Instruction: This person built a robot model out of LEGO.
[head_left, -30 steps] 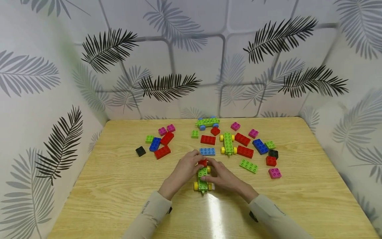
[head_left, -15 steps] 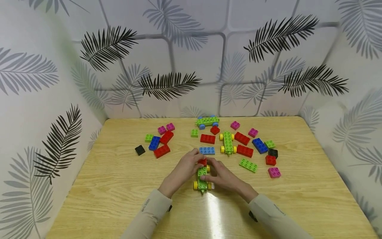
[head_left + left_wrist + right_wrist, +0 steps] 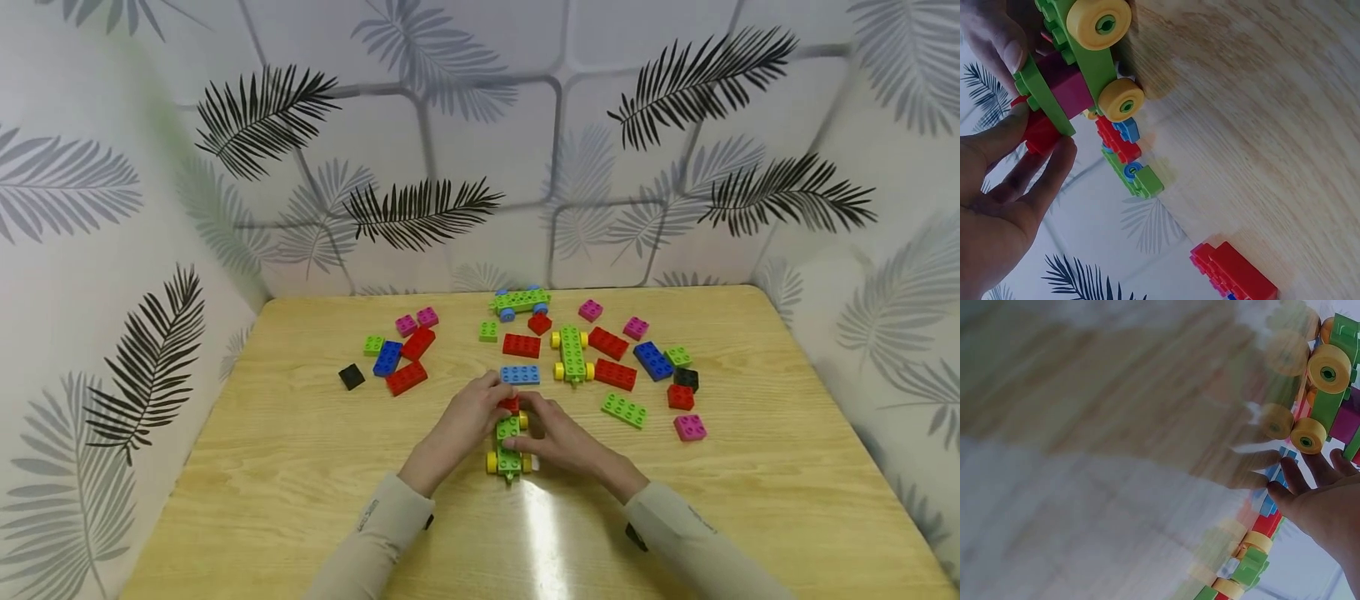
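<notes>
In the head view my left hand (image 3: 468, 417) pinches a red brick (image 3: 512, 404) at the far end of a green toy car base (image 3: 509, 465) with yellow wheels. The left wrist view shows the stack from the side: a purple brick (image 3: 1067, 85) on the base, a green brick (image 3: 1046, 97) over it, and the red brick (image 3: 1041, 132) on top between my left thumb and fingers. My right hand (image 3: 562, 437) holds the car from the right, its thumb over the green studs. Its fingers (image 3: 1294, 476) reach past the front wheel in the right wrist view.
Beyond the hands lie a light blue brick (image 3: 520, 375), another yellow-wheeled base (image 3: 572, 354) and a blue-wheeled base (image 3: 521, 301). Several loose bricks lie on both sides, among them a black brick (image 3: 351, 377) at left and a pink brick (image 3: 690, 427) at right. Patterned walls border the table (image 3: 300, 467).
Both hands stay around the car and stack, with hardly any visible motion. The head view has shifted slightly.
</notes>
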{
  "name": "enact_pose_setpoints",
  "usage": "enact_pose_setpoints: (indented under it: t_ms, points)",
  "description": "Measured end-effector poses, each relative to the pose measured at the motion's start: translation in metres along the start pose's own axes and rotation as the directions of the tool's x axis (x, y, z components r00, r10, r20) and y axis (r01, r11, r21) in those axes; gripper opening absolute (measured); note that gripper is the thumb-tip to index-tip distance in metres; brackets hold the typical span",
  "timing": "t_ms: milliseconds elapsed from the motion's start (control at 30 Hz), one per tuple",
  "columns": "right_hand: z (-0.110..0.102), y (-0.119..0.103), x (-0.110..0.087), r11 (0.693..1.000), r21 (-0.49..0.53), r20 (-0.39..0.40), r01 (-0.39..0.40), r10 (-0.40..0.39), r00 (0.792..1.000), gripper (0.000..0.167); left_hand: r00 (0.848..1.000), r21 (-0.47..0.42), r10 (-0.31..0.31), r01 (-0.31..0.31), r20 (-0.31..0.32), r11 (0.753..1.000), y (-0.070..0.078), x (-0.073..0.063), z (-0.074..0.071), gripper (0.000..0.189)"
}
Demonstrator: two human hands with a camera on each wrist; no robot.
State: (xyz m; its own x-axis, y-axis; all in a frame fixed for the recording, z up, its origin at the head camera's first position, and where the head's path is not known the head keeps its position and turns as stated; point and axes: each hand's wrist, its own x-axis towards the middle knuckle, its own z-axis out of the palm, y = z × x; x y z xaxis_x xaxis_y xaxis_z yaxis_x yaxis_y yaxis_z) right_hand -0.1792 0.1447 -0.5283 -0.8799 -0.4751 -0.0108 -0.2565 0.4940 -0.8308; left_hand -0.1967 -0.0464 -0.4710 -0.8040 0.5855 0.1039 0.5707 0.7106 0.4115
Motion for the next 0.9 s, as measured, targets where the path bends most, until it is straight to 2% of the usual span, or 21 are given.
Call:
enact_pose_setpoints:
  t_ms: [133,300,600,900]
  points:
    - [0.0002,-0.0001,0.0007,1.000,0.008,0.008,0.009,-0.009,1.000,0.073,0.999,-0.040,-0.034,0.035,0.024,0.999,-0.0001,-0.0001,-0.0003,0.024]
    - [0.0002,-0.0016,0.0003,1.000,0.007,0.000,0.009,-0.009,1.000,0.074,0.998,-0.046,-0.047,0.049,0.045,0.998,0.0009,0.0006,-0.0017,0.023]
    - [0.0010,-0.0033,-0.0002,0.999,0.013,-0.011,0.052,-0.052,0.999,0.072,0.998,-0.060,-0.009,0.013,0.069,0.998,0.0001,0.0002,-0.0014,0.016]
    - [0.0002,-0.0040,0.0009,1.000,-0.006,0.002,0.003,-0.003,1.000,0.074,0.998,-0.031,-0.013,0.015,0.059,0.999,-0.0002,0.0012,-0.0010,0.015]
